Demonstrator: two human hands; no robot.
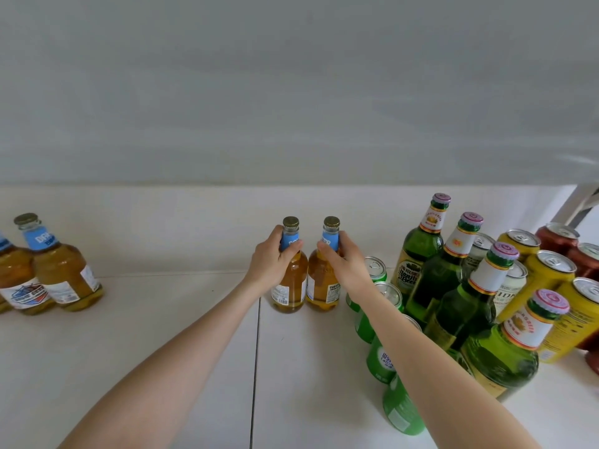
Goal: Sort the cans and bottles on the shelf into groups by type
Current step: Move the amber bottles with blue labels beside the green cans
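Note:
Two clear bottles of amber drink with blue neck labels stand side by side at the middle of the white shelf (194,335). My left hand (272,260) grips the neck of the left amber bottle (291,286). My right hand (343,260) grips the neck of the right amber bottle (321,286). Both bottles are upright and rest on the shelf. More amber bottles of the same kind (61,273) stand at the far left edge of the view.
To the right stand several green glass bottles (418,254), a row of green cans (382,358) partly hidden under my right forearm, yellow cans (547,277), white cans (512,286) and red cans (557,238). A grey back wall rises behind the shelf.

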